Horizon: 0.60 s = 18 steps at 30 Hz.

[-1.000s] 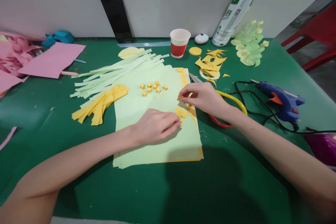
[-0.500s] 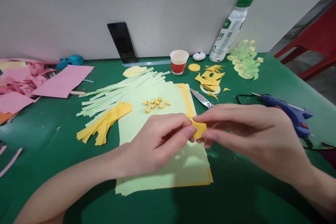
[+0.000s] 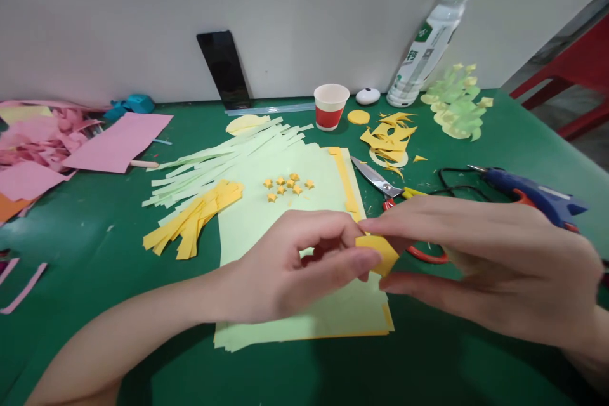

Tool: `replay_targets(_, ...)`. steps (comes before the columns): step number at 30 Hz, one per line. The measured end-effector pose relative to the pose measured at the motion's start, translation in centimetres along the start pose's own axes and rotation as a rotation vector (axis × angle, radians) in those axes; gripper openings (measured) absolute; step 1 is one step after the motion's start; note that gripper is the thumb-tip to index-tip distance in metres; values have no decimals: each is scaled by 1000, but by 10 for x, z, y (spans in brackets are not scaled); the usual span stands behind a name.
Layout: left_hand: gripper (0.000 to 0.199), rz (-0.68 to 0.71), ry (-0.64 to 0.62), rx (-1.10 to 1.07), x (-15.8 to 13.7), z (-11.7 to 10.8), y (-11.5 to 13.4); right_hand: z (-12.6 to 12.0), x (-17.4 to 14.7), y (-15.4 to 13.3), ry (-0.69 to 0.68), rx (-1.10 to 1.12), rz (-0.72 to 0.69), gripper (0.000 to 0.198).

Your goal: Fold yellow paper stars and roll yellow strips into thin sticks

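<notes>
A small folded piece of yellow paper (image 3: 380, 252) with angled edges is held over the pale green sheets. My left hand (image 3: 304, 266) pinches its left side between thumb and fingers. From the other side, my right hand (image 3: 504, 260) has its fingertips at the paper's upper edge and its thumb at the lower corner. Several tiny yellow paper stars (image 3: 288, 185) lie on the green sheets (image 3: 257, 228) beyond my left hand. Yellow paper strips (image 3: 195, 219) are fanned out to the left. Red-handled scissors (image 3: 375, 176) lie partly hidden behind my right hand.
A blue glue gun (image 3: 533, 190) lies at the right. Along the wall are a black phone (image 3: 223, 70), a red-and-white paper cup (image 3: 331, 106) and a leaning bottle (image 3: 428, 44). Green strips (image 3: 228, 158), yellow scraps (image 3: 390, 139) and pink paper (image 3: 118, 143) cover parts of the table.
Both hands have shifted slightly right with the yellow paper, which has turned a little. My right hand's fingers have spread wider, and more of the scissors shows. The view has tilted slightly.
</notes>
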<state>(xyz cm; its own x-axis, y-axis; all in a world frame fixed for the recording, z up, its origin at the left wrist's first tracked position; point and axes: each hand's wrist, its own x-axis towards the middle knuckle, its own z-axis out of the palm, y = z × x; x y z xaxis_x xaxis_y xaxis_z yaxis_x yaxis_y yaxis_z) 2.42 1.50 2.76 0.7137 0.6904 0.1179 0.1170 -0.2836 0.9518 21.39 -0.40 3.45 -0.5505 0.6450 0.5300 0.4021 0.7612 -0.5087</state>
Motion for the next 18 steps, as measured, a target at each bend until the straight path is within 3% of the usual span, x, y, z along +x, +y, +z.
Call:
replay_targets(3,23,33,-6,18,0,-2,0,-1,1,0,-19,21,4,12)
replay_targets(5,22,125,50,111,1,-2,-1,1,-1,-1,49,-26,36,12)
replay_targets(11,27,508,184,658,0,-2,-4,4,-3,-4,106,-113,58,9)
replay_targets(18,27,636,249,955,1,-7,-3,4,-3,-6,97,-178,53,5)
